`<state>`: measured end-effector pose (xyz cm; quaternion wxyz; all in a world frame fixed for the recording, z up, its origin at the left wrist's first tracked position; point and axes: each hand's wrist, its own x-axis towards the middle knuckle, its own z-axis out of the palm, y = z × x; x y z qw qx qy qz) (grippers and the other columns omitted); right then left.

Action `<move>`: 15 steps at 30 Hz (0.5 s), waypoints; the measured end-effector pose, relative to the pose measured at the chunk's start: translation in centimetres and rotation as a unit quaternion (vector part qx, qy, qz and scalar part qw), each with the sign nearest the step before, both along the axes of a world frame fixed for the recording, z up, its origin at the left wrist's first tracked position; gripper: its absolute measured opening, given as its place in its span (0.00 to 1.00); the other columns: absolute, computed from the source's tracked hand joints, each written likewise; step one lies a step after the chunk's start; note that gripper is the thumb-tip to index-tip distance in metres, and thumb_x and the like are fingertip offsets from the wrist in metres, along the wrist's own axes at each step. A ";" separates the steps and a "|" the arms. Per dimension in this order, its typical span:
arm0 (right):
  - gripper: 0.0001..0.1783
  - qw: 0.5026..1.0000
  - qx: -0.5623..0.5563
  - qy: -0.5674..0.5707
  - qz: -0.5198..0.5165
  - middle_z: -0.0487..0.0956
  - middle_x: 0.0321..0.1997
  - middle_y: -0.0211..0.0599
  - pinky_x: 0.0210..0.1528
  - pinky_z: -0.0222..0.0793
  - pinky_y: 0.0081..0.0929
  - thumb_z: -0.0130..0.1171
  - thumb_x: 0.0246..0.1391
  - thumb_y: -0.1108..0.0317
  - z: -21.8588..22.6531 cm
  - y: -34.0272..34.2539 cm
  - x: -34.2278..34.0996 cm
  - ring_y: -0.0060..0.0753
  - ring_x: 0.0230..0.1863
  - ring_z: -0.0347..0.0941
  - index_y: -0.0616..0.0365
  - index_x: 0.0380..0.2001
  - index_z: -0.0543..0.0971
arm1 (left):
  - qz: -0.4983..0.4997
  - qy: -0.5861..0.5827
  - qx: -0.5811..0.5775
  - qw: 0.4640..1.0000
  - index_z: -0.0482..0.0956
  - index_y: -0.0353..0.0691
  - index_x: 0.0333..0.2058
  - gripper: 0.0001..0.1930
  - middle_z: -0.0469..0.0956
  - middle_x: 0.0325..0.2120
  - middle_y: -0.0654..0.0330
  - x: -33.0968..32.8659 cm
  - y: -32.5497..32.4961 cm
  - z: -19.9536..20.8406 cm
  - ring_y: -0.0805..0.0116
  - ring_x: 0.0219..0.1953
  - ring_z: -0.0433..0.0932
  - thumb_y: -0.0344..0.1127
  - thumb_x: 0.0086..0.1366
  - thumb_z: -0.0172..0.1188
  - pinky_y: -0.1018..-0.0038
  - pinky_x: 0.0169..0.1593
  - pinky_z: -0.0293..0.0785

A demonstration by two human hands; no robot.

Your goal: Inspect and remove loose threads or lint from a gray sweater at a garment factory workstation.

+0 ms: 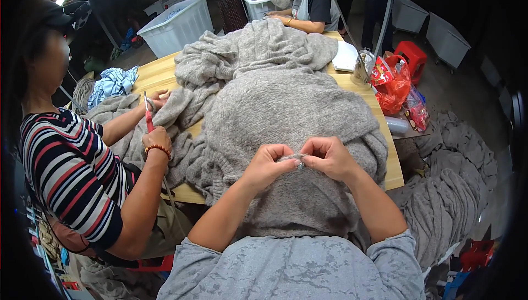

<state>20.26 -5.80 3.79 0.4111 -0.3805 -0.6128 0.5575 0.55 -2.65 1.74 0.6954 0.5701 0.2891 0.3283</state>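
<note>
A grey-brown knitted garment (286, 107) lies spread over the table in front of me and hangs down toward my lap. My left hand (270, 163) pinches a small fold of the knit between thumb and fingers. Close beside it, my right hand (328, 159) pinches the same fold from the other side. A little bunched yarn or fabric shows between the fingertips; its detail is too small to make out. Beyond the garment lies a heap of the same grey knit (264, 47).
At left a person in a striped shirt (71, 162) holds a red-handled tool (149, 119) over more knitwear. The wooden table (393, 168) carries a white pad (345, 56). Red bags (393, 82), a red stool (411, 58) and piled knitwear (445, 201) are at right; white bins (179, 25) stand behind.
</note>
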 end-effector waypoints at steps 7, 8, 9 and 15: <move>0.11 0.840 0.362 -0.382 -0.132 0.74 0.26 0.34 0.31 0.69 0.32 0.64 0.42 0.67 1.2 -2.2 -2.9 0.39 0.27 0.73 0.59 0.27 0.74 | -0.070 0.053 0.079 0.993 0.69 0.35 0.45 0.25 0.73 0.38 0.60 -3.2 -1.5 2.7 0.74 0.38 0.72 0.28 0.47 0.67 0.78 0.42 0.69; 0.12 0.822 0.298 -0.482 -0.053 0.73 0.24 0.36 0.31 0.69 0.36 0.64 0.41 0.64 2.0 -2.8 -3.4 0.45 0.27 0.72 0.59 0.26 0.73 | -0.075 0.037 0.095 0.992 0.69 0.35 0.45 0.25 0.73 0.38 0.60 -3.9 -1.8 3.2 0.74 0.38 0.72 0.28 0.47 0.67 0.78 0.42 0.69; 0.11 0.845 0.302 -0.436 -0.067 0.71 0.22 0.34 0.28 0.68 0.35 0.62 0.44 0.63 3.1 -3.7 -3.9 0.42 0.25 0.71 0.56 0.23 0.72 | -0.019 0.155 0.282 0.947 0.69 0.35 0.47 0.30 0.70 0.42 0.56 -4.6 -2.1 3.7 0.67 0.44 0.69 0.28 0.43 0.68 0.73 0.47 0.67; 0.09 0.872 0.298 0.059 0.383 0.71 0.29 0.43 0.27 0.67 0.32 0.56 0.53 0.65 8.3 -10.0 -4.5 0.44 0.28 0.70 0.60 0.32 0.73 | 0.043 0.148 0.455 0.877 0.75 0.35 0.39 0.22 0.75 0.34 0.53 -6.6 -3.9 5.9 0.58 0.36 0.75 0.30 0.40 0.64 0.70 0.42 0.71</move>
